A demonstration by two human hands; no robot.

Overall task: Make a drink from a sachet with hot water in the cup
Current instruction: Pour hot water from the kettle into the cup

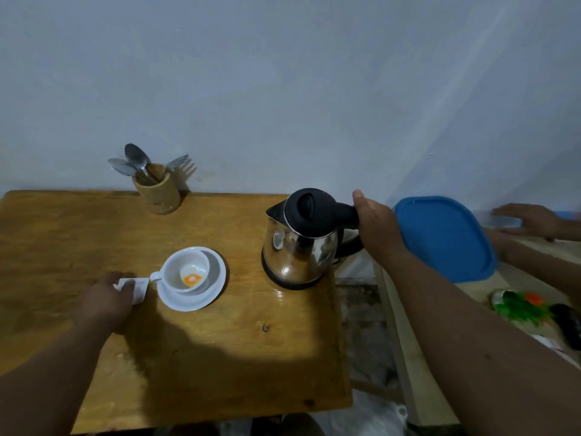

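Fingers of the right hand (379,229) are wrapped round the black handle of the steel kettle (298,243), which sits on the wooden table (220,357). Left hand (105,298) pinches a white sachet (135,286), print too blurry to read, just beside the white cup (185,270) on its saucer (201,295), orange powder in the bottom.

White cup (188,272) w/ orange powder (192,280), steel kettle (298,247) w/ black lid (309,205)

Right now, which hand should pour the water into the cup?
Right. The right hand already has its grip around the kettle handle, spout facing the cup. The left hand is busy holding the sachet beside the saucer. Powder's already in the cup.
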